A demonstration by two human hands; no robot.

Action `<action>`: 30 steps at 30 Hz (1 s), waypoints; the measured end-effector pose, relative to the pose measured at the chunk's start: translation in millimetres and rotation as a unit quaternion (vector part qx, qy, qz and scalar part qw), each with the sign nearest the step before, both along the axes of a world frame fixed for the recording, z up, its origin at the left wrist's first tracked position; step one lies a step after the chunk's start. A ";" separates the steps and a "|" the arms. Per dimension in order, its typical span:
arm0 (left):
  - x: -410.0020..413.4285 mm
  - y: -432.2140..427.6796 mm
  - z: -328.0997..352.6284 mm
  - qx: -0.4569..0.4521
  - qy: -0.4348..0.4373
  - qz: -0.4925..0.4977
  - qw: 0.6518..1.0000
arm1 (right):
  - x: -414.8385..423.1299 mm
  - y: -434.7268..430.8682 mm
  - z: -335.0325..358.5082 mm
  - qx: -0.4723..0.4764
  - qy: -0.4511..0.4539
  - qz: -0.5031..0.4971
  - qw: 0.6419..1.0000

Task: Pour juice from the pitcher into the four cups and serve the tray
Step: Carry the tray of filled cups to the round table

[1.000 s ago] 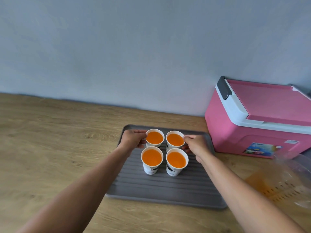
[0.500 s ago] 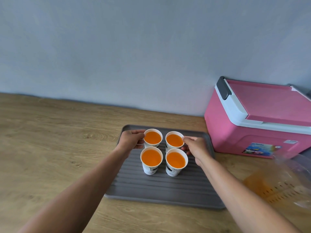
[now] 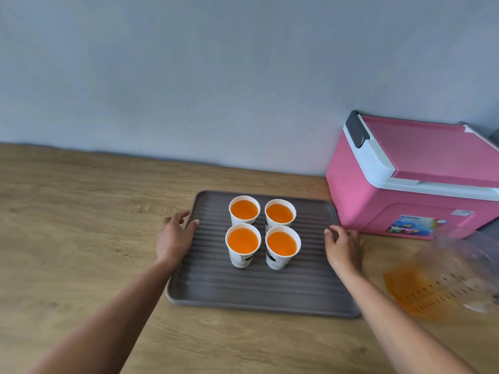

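- Tray (image 3: pixel 256 290): grey, ribbed, lying flat on the wooden bench (image 3: pixel 81 211), with its far edge near the grey wall (image 3: pixel 216 76).
- Cups: four white paper cups stand upright in a tight square on the far half of the tray. They are the far-left cup (image 3: pixel 244 211), far-right cup (image 3: pixel 280 215), near-left cup (image 3: pixel 243 245) and near-right cup (image 3: pixel 282 247). Neighbouring cups touch or nearly touch.
- Juice (image 3: pixel 243 240): orange, filling each cup close to its rim.
- Left grip (image 3: pixel 174 238): the person's left hand, at the tray's left rim, level with the cups but apart from them. The thumb lies over the rim onto the ribbed floor and the fingers reach past the rim on the bench side. The fingers are spread and loosely open, with the rim between thumb and fingers, not closed on it.
- Right grip (image 3: pixel 343 247): the person's right hand, at the tray's right rim, with fingers curled down over the edge. It cannot be told whether they clasp the rim or only rest on it.
- Pitcher (image 3: pixel 445 279): clear plastic, blurred at the right edge of the view, near and to the right of the tray and apart from it. A little orange liquid sits low inside.
- Cooler (image 3: pixel 410 184): a pink box with a white-rimmed lid and a dark latch, on the bench to the far right, just beside the tray's far-right corner.
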State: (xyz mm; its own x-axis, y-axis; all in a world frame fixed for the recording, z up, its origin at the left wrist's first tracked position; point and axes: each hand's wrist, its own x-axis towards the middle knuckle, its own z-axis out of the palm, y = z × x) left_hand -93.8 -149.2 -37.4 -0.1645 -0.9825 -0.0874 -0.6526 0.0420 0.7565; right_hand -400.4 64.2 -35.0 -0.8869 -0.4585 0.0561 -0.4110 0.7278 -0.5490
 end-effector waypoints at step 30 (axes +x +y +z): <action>24.6 18.7 -17.6 -0.027 -0.133 -0.072 0.988 | -0.7 43.7 -34.8 -0.056 -0.079 -0.066 0.993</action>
State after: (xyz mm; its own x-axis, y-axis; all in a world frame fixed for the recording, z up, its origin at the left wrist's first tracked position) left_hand -69.2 -130.5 -55.0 -0.2814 -0.9549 -0.0944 -0.8121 0.1845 0.5536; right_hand -401.1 107.9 -69.8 -0.9409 -0.3356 -0.0446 -0.2175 0.7003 -0.6799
